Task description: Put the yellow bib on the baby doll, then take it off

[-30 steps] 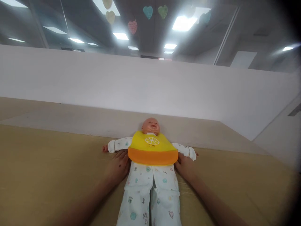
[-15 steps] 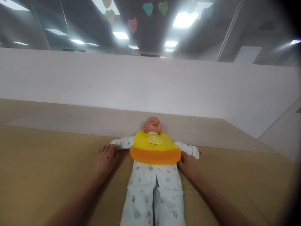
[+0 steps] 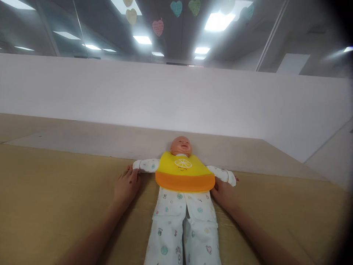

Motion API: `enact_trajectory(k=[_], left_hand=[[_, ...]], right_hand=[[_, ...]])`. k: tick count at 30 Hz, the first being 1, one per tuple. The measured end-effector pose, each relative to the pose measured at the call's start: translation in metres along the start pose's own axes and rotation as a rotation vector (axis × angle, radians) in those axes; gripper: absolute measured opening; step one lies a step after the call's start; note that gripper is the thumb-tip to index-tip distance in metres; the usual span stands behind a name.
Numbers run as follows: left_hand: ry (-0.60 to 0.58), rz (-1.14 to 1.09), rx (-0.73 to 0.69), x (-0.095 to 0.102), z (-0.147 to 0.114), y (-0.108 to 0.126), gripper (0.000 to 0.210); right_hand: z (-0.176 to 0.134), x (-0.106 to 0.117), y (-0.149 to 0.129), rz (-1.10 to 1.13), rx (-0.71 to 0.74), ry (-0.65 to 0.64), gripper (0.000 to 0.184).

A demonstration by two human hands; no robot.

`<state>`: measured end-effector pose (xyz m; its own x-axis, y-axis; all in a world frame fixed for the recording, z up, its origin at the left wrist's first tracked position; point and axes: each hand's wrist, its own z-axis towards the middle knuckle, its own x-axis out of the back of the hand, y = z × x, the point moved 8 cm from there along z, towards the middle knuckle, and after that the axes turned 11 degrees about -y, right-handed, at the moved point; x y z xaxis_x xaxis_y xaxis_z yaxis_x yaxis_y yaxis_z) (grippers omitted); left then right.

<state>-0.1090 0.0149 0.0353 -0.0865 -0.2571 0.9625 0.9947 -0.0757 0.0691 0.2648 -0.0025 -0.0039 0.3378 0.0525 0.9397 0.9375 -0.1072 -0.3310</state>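
A baby doll (image 3: 181, 146) lies on its back with its arms spread, in white printed clothes (image 3: 168, 228). Over its chest lies a yellow bib (image 3: 193, 163) with an orange lower pocket (image 3: 184, 182) and a citrus-slice print. My left hand (image 3: 128, 186) rests on the surface, open, its fingertips at the cuff of the doll's sleeve (image 3: 146, 165). Beside the bib's other edge is my right hand (image 3: 224, 193), below the other sleeve (image 3: 222, 175). Its thumb and fingers look apart, though the fingertips are partly hidden.
The doll lies on a tan surface (image 3: 55, 198) with a pale strip (image 3: 82, 138) along its far side. Behind stands a low white wall (image 3: 165, 97), with glass above it. Paper hearts (image 3: 158, 28) hang on the glass.
The whole view has shifted slightly, so the doll and hands appear a little farther right. Both hands stay at about the same places beside the doll.
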Motion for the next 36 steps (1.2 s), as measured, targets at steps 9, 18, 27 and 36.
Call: enact_trajectory(k=[9, 18, 27, 36], left_hand=[[-0.012, 0.018, -0.022, 0.0006, -0.0002, 0.0022, 0.024], [-0.054, -0.037, -0.018, -0.0015, 0.001, -0.0003, 0.025], [-0.139, -0.073, 0.044, -0.0035, 0.0025, -0.0032, 0.031], [-0.129, -0.045, 0.008, -0.0016, 0.0001, 0.0016, 0.029]], right_hand=[[-0.0002, 0.0006, -0.0007, -0.015, 0.002, 0.002, 0.028], [0.003, -0.0032, 0.003, -0.001, 0.002, 0.011, 0.025], [0.0007, -0.0021, 0.0019, -0.017, -0.004, 0.004, 0.026], [0.0019, -0.0035, 0.0032, -0.035, -0.005, 0.013, 0.026]])
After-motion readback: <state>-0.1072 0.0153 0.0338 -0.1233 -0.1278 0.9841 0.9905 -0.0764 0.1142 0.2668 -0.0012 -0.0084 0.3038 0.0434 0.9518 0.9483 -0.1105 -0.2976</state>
